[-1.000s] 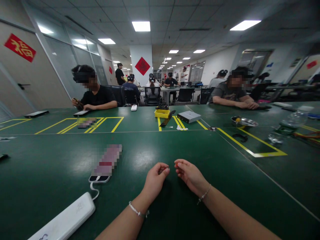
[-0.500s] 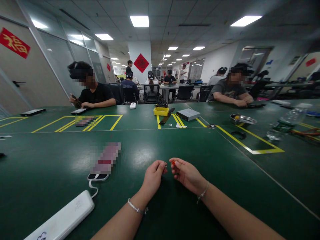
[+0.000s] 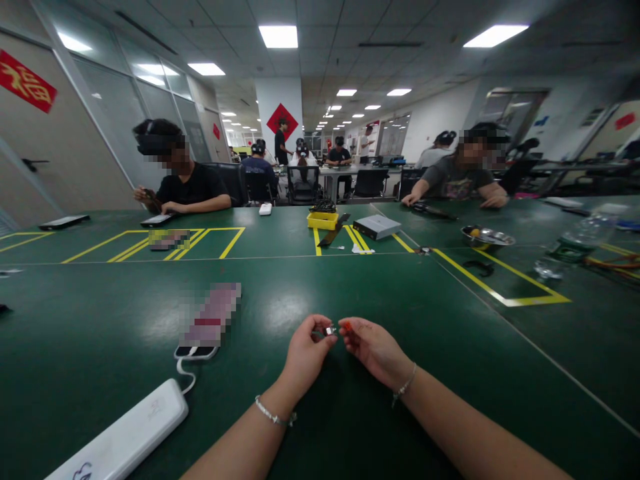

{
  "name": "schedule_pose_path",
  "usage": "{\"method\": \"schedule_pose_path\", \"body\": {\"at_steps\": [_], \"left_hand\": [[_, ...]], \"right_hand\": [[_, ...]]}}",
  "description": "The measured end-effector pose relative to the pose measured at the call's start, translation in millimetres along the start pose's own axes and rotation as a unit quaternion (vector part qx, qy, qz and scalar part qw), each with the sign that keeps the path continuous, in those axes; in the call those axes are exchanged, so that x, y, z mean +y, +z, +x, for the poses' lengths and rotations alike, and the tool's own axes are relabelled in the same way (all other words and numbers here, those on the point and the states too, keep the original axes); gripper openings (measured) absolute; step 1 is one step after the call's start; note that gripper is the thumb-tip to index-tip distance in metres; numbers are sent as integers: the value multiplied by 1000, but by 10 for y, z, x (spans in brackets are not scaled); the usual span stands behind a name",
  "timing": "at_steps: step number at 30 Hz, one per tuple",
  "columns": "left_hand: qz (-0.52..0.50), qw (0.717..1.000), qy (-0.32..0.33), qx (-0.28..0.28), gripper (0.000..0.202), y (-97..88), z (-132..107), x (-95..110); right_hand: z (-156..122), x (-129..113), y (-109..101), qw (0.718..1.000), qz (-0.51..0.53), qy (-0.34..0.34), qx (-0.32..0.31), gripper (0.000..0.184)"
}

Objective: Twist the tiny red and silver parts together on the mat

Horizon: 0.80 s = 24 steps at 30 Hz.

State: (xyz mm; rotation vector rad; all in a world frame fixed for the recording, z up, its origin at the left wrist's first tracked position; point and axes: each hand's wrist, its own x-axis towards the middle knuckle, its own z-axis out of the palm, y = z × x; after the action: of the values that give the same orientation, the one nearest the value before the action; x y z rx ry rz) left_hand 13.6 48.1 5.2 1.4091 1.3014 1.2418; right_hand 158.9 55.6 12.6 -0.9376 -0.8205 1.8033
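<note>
Both hands are raised close together over the green table (image 3: 280,400). My left hand (image 3: 309,347) pinches a small shiny metal piece (image 3: 330,331) between thumb and fingers; its exact kind is too small to make out. Facing it, my right hand (image 3: 375,350) is closed on a small orange piece (image 3: 349,326), mostly covered by the fingertips. The two pieces are apart by a narrow gap. A bracelet circles each wrist.
To the left lie a phone (image 3: 213,320) and a white power bank (image 3: 125,427) joined by a cable. Farther off are a yellow tray (image 3: 323,221), a grey box (image 3: 377,227), a metal bowl (image 3: 487,237) and a plastic bottle (image 3: 575,243). Two people sit across the table.
My left fingers have shifted so that the metal piece now shows. The right hand barely moved. Across the table, the right-hand person's arms have spread apart and a dark object there moved left.
</note>
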Motion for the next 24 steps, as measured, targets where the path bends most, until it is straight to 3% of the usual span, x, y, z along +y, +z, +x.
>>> {"method": "schedule_pose_path", "body": {"at_steps": [6,12,18,24], "left_hand": [[104,991,81,22,14,0,-28,-9],[226,953,198,36,7,4,-98,22],[258,941,210,62,6,-8,-118,31],[262,942,196,75,6,-25,-113,38]], "right_hand": [[-14,48,75,996,-37,-50,61,28],[-6,170,143,988,-66,-97,102,26],[-95,212,239,991,-10,-79,108,36],[-147,204,281,988,-50,-103,100,36]]}}
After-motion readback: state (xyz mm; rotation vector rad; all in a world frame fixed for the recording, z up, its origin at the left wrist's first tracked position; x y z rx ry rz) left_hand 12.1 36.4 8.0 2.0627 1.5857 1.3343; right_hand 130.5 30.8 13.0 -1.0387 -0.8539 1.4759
